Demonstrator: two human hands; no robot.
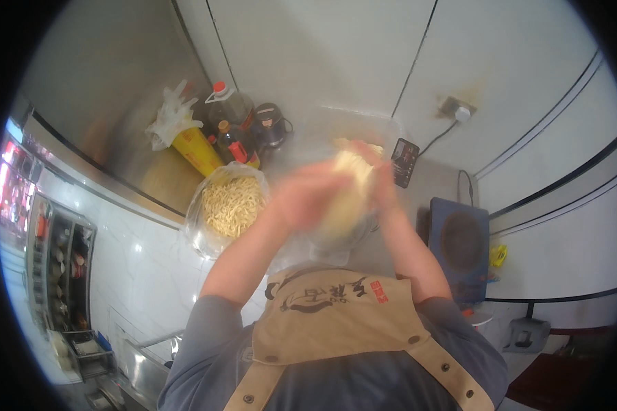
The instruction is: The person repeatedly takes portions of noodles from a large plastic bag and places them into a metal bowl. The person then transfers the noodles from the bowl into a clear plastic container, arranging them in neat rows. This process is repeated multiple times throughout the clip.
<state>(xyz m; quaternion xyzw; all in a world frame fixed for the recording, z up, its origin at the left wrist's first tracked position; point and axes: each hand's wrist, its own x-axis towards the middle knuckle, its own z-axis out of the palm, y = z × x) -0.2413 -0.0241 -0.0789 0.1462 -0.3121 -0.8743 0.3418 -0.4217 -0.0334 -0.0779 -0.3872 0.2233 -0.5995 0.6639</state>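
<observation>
A bundle of pale yellow noodle-like strands [356, 167] is in front of me, its lower part smeared by motion. My right hand [382, 177] grips it from the right side. Against its left side is my left hand [313, 198], too blurred to show how its fingers are placed. Below the bundle, partly hidden, is a clear rounded vessel [334, 251]. On the left, a clear plastic bag [198, 244] stands open, full of thick pale noodle-like strips [231, 205].
Behind the bag are a yellow container [198, 151], a dark sauce bottle [231, 138], a large red-capped jug [229, 103] and a dark lidded flask [270, 126]. A phone [405, 162] leans near the wall outlet [457, 109]. Rightward lies a blue-framed cooktop [460, 246].
</observation>
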